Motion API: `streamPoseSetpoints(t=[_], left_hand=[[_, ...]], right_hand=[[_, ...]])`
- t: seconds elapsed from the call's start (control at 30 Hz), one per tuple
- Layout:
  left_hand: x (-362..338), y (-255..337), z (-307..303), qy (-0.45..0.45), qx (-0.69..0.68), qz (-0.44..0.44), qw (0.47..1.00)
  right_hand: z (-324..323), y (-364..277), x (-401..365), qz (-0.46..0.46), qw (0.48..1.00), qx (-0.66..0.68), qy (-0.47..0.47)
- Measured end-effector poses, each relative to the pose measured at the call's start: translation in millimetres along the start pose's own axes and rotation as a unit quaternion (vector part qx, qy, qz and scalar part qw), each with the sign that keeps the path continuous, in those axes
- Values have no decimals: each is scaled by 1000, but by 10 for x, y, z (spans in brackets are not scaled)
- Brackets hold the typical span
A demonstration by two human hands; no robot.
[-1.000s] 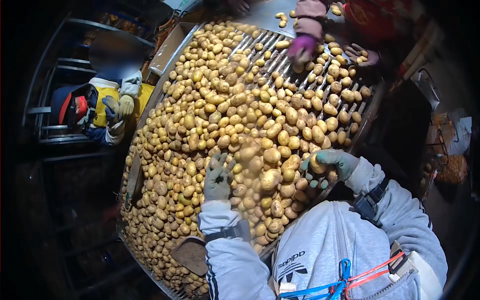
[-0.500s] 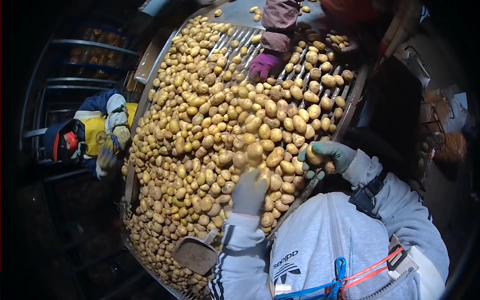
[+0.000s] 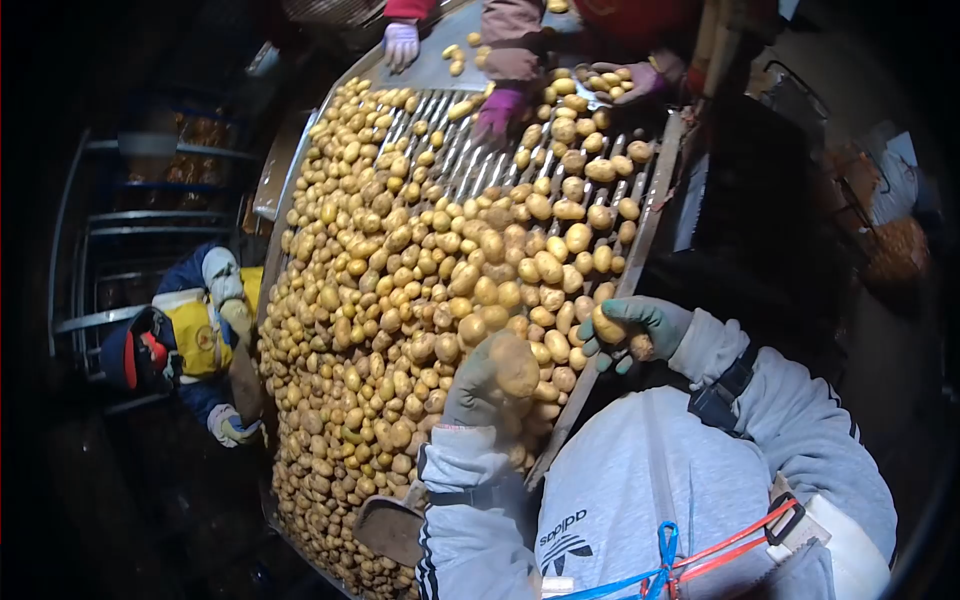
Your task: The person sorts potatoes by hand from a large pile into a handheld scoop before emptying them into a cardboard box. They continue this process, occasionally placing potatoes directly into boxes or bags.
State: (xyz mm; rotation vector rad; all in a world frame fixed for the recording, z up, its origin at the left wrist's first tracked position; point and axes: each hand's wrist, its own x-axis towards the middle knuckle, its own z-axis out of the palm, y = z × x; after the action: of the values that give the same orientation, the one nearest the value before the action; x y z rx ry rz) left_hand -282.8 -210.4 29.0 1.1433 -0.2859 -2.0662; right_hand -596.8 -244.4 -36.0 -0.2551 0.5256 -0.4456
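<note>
A thick layer of potatoes (image 3: 390, 300) covers the slatted metal table. My left hand (image 3: 475, 385), in a grey-green glove, is at the near edge of the pile with its fingers around a large potato (image 3: 516, 368). On the right, my right hand (image 3: 640, 325), in a green glove, holds a potato (image 3: 607, 324) against its fingers, with another brownish one (image 3: 641, 347) under the palm. It hovers by the table's right edge. A scoop (image 3: 390, 528) lies on the potatoes left of my left forearm.
Bare slats (image 3: 465, 165) show at the far end, where co-workers' gloved hands (image 3: 497, 112) reach in. Another co-worker in a yellow and blue garment (image 3: 200, 335) stands at the left side. A raised rim (image 3: 655, 195) runs along the right.
My left hand has a large potato in it, lifted off the pile. The view has shifted. A co-worker's lilac glove has appeared at the far end, and more bare slats show.
</note>
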Motion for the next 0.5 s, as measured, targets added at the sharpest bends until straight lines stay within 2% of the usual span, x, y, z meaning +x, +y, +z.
streamPoseSetpoints(t=[0.07,0.1,0.13,0.17,0.2,0.23,0.27,0.3,0.37,0.43,0.5], left_hand=[[23,-52,420,23,-8,-13,1000],[191,-60,238,-115,44,-23,992],[229,-146,367,-79,41,-18,996],[273,-243,540,-39,41,-14,998],[268,-281,729,-59,16,-13,998],[248,-306,934,-77,-8,-14,997],[298,-336,996,-87,8,-17,996],[348,-367,1057,-97,25,-19,995],[620,-451,914,-104,141,-24,984],[812,-599,951,-123,283,40,950],[895,-679,1135,-99,287,32,952]], right_hand=[[141,-33,-131,-9,1000,7,24],[218,-65,-195,-17,999,8,31],[184,-18,-198,-49,998,36,-8],[132,-25,-226,-42,997,57,-32],[78,-32,-251,-34,995,78,-55],[-24,2,-269,-20,996,83,-28],[-108,26,-300,-24,993,102,-49],[-118,-13,-400,-39,998,53,16],[-189,-14,-563,-65,995,29,69],[-307,18,-690,-93,993,21,74],[-402,76,-794,-128,989,-1,73]])
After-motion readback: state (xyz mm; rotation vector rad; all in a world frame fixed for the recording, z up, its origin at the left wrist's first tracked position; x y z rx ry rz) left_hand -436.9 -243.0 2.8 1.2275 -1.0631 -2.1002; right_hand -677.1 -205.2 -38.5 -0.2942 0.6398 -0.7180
